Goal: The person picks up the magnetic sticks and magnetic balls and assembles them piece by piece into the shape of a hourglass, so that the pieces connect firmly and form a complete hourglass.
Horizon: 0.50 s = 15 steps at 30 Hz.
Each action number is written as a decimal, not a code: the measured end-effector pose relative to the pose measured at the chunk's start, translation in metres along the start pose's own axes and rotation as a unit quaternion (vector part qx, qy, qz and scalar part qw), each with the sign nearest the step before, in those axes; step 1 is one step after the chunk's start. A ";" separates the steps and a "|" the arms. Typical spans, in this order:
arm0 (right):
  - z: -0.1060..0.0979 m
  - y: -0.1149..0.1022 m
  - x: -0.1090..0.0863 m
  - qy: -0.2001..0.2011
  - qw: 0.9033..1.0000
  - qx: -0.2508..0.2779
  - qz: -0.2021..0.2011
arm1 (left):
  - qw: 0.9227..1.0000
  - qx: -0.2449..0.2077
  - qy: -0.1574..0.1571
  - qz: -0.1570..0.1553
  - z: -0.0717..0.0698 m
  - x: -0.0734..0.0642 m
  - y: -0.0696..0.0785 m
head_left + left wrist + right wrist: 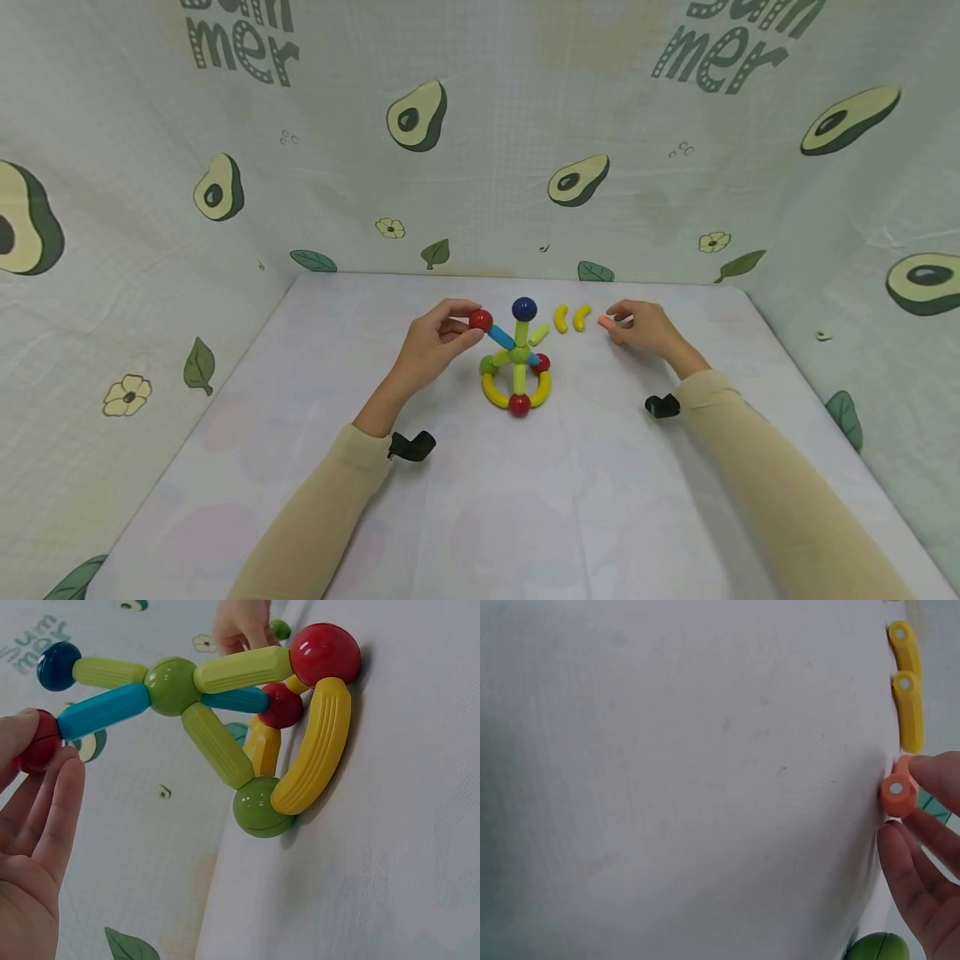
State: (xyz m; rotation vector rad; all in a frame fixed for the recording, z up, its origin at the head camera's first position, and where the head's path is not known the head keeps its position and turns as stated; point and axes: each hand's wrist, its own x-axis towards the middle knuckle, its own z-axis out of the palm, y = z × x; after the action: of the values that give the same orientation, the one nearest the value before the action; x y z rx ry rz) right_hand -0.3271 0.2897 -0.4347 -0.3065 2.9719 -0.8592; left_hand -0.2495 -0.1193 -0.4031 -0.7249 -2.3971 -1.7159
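A magnetic ball-and-stick structure [520, 355] stands mid-table, with a ring of yellow curved sticks below and green sticks meeting at a green ball [172, 686]. My left hand [435, 342] pinches the red ball [481, 320] on the end of its raised blue stick [105, 711]. A dark blue ball [524, 309] tops the upright stick. To the right, my right hand [643, 327] pinches an orange stick [898, 793] between thumb and fingers, low by the table. The stick's silvery end shows in the right wrist view; its far part is hidden by the thumb.
Two yellow curved sticks [561, 318] lie between the structure and my right hand. A light green stick [538, 335] lies just behind the structure. Near the right hand is a loose green ball [879, 947]. Printed cloth [495, 233] hangs at the table's back edge.
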 end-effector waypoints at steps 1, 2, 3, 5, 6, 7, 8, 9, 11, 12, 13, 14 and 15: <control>0.000 0.001 0.000 -0.001 1.000 -0.003 -0.001 | 1.000 0.000 0.000 -0.001 0.000 0.000 0.000; 0.001 0.001 0.000 -0.002 1.000 -0.006 -0.002 | 1.000 0.002 0.000 -0.002 0.000 0.000 0.000; 0.001 0.001 0.000 -0.003 1.000 -0.009 -0.002 | 1.000 0.003 0.000 -0.002 0.000 0.000 0.000; 0.001 0.002 0.000 -0.007 1.000 -0.011 0.002 | 1.000 0.007 0.000 -0.003 0.000 0.000 -0.001; 0.000 0.002 0.000 -0.011 1.000 -0.013 0.005 | 1.000 0.009 0.001 -0.002 0.000 0.001 -0.001; 0.000 0.002 0.000 -0.017 1.000 -0.016 0.007 | 1.000 0.011 0.001 -0.001 0.000 0.001 -0.001; -0.001 0.001 0.001 -0.023 0.999 -0.018 0.012 | 1.000 0.012 0.001 -0.001 0.000 0.001 -0.002; -0.002 0.001 0.001 -0.032 0.999 -0.022 0.014 | 1.000 0.011 0.001 0.000 0.000 0.001 -0.002; -0.003 -0.001 0.001 -0.045 0.998 -0.030 0.020 | 1.000 0.010 0.001 0.000 0.000 0.001 -0.002; -0.004 -0.002 0.001 -0.051 0.998 -0.034 0.020 | 1.000 0.008 0.001 0.000 0.000 0.001 -0.002; -0.005 -0.003 0.001 -0.057 0.997 -0.039 0.021 | 1.000 0.007 0.001 -0.001 0.000 0.001 -0.002; -0.005 -0.003 0.001 -0.062 0.997 -0.043 0.020 | 1.000 0.006 0.001 -0.001 0.000 0.001 -0.002; -0.006 -0.004 0.000 -0.066 0.997 -0.047 0.020 | 1.000 0.005 0.001 -0.001 0.000 0.000 -0.002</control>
State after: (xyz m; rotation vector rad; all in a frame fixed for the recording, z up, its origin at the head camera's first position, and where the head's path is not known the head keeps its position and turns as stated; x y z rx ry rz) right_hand -0.3272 0.2894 -0.4278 -0.2948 2.8898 -0.6697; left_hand -0.2505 -0.1192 -0.4046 -0.7183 -2.4046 -1.7033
